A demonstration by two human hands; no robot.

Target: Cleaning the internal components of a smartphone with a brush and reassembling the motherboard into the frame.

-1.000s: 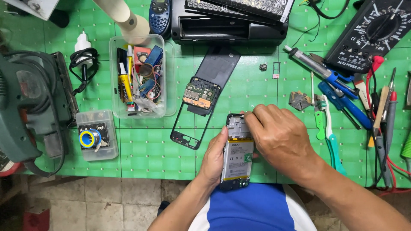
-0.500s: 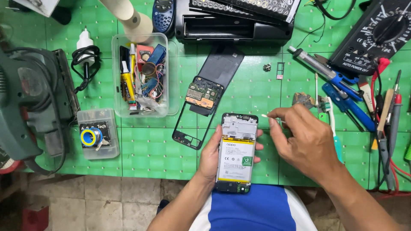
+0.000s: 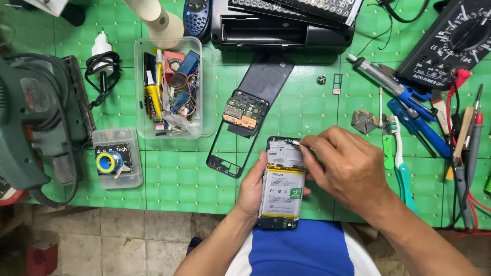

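Since the frame before, the right hand [image 3: 353, 171] has come back over the opened phone [image 3: 281, 181], from the mat beside it to its top edge. Thumb and forefinger are pinched nearly shut on a small white-tipped piece [image 3: 296, 143], its tip touching the phone's upper right corner. Whether it is a swab or a tool cannot be told. The left hand [image 3: 253, 191] cups the phone from below, thumb curled along its left edge, fingers hidden underneath. Just beyond the right fingertips lies a bare phone frame [image 3: 248, 115] on the green mat [image 3: 179, 179]; toothbrushes [image 3: 396, 148] lie past the knuckles.
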